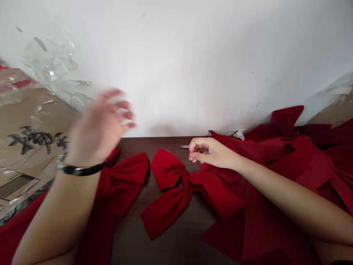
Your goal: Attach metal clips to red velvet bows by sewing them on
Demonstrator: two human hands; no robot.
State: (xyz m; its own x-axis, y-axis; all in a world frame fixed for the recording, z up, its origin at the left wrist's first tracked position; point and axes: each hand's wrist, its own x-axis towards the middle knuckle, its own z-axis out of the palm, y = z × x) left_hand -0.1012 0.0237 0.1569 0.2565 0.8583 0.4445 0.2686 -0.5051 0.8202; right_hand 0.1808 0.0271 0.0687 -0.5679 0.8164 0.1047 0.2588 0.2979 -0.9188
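Note:
My left hand [100,123] is raised in front of the wall and blurred by motion. Its fingers are bent but apart, and I see nothing in them. Below it, partly behind my wrist, lies a red fabric bow [125,173]. My right hand [205,152] is over the back of the table with fingers curled together; anything inside them is hidden. A thin pointed metal tip [184,147] shows just left of these fingers; I cannot tell whether the hand touches it. Another red bow [171,173], tied at its middle, lies between the hands on the dark table.
A heap of red fabric bows [300,158] covers the table's right side. At left stands a cardboard box [35,114] with black writing and clear plastic wrap [59,70]. A white wall [176,66] rises behind the dark table [165,250]. A small white item [239,134] with thin wire lies by the wall.

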